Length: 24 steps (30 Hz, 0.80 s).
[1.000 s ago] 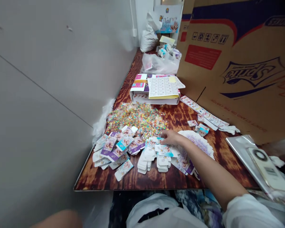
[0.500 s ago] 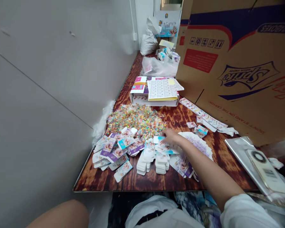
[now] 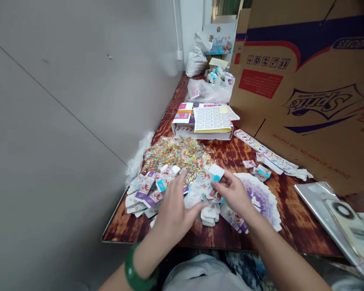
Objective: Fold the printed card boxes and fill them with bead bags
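Observation:
My right hand (image 3: 233,190) pinches a small white and light-blue printed carton (image 3: 206,177) between thumb and fingers, just over the stacked cartons. The carton looks flat. To its left, my left hand (image 3: 176,208) is open, fingers stretched out and thumb spread toward the carton, with nothing seen in it. Flat white cartons (image 3: 210,214) lie stacked below the hands. A loose pile of purple and blue printed cartons (image 3: 145,188) lies left of my left hand, partly hidden by it. Purple-printed cartons (image 3: 262,198) are fanned in a ring beside my right wrist.
Behind the hands lies a heap of clear packets with colourful pieces (image 3: 182,155). Farther back is a shallow box (image 3: 186,134) with a printed sheet (image 3: 212,118). A big cardboard carton (image 3: 269,109) stands at right, near a phone (image 3: 352,226). A grey wall (image 3: 63,141) borders the left.
My left hand has come in from below the table edge to beside the stacks. My right hand has lifted a blue and white carton from the stacks. The view has shifted slightly.

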Motion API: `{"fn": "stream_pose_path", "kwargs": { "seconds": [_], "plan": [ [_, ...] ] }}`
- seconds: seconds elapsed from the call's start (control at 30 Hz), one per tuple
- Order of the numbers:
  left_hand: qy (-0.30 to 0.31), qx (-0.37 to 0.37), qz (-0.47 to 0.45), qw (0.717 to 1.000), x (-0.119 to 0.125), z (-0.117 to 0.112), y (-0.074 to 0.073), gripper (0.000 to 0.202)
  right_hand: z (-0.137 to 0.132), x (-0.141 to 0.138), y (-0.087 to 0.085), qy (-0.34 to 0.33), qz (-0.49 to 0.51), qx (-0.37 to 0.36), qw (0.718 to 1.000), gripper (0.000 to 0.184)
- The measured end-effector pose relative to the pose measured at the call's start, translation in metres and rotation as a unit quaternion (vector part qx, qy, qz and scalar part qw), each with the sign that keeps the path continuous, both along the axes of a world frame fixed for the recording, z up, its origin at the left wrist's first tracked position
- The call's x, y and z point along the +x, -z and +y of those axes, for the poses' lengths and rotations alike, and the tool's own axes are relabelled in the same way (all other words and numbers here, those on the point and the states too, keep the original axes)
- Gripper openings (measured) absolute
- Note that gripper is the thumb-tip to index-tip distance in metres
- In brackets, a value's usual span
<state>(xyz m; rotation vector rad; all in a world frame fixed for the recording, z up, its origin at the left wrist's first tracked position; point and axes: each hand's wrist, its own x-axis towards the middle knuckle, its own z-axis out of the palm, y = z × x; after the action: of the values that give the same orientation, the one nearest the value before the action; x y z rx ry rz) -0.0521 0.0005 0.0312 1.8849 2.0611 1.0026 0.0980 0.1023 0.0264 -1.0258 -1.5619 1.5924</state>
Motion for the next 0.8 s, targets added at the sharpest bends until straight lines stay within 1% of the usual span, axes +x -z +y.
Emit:
{"fn": "stream_pose_path", "kwargs": {
  "seconds": [0.03,0.07,0.1,0.17,0.23,0.37,0.47,0.53,0.6,0.67,0.73,0.8],
  "plan": [
    [0.001,-0.007,0.006,1.0,0.004,0.002,0.005,0.075,-0.008,-0.004,0.003,-0.011,0.012,-0.011,1.0,0.028],
    [0.001,-0.013,0.013,1.0,0.008,0.004,0.011,0.08,-0.015,-0.008,0.006,-0.013,0.017,-0.006,1.0,0.027],
    [0.0,-0.016,0.02,1.0,0.011,0.006,0.017,0.079,-0.019,-0.01,0.008,-0.012,0.013,0.009,1.0,0.026],
    [-0.007,-0.013,0.032,0.999,0.014,0.008,0.025,0.07,-0.023,-0.012,0.011,-0.004,-0.005,0.051,0.999,0.027],
    [-0.004,-0.009,0.04,0.999,0.014,0.009,0.029,0.066,-0.021,-0.011,0.01,-0.005,-0.018,0.065,0.998,0.031],
    [0.022,-0.014,0.038,0.999,0.012,0.007,0.026,0.068,-0.013,-0.007,0.006,-0.036,-0.022,0.016,0.999,0.027],
    [0.027,-0.008,0.037,0.999,0.012,0.007,0.023,0.061,-0.009,-0.006,0.003,-0.055,-0.069,0.015,0.996,0.025],
    [0.039,0.002,0.045,0.998,0.012,0.008,0.021,0.058,-0.008,-0.006,0.003,-0.06,-0.088,0.0,0.994,0.024],
    [0.058,0.008,0.054,0.997,0.013,0.009,0.019,0.057,-0.006,-0.007,0.003,-0.062,-0.083,-0.032,0.994,0.025],
    [0.071,0.007,0.056,0.996,0.015,0.009,0.018,0.056,-0.005,-0.008,0.005,-0.06,-0.079,-0.044,0.994,0.026],
    [0.073,-0.002,0.045,0.996,0.018,0.008,0.018,0.055,-0.004,-0.009,0.008,-0.056,-0.094,-0.01,0.994,0.024],
    [0.077,-0.02,-0.001,0.997,0.018,0.008,0.017,0.052,-0.002,-0.007,0.011,-0.047,-0.138,0.074,0.987,0.022]
  ]
}}
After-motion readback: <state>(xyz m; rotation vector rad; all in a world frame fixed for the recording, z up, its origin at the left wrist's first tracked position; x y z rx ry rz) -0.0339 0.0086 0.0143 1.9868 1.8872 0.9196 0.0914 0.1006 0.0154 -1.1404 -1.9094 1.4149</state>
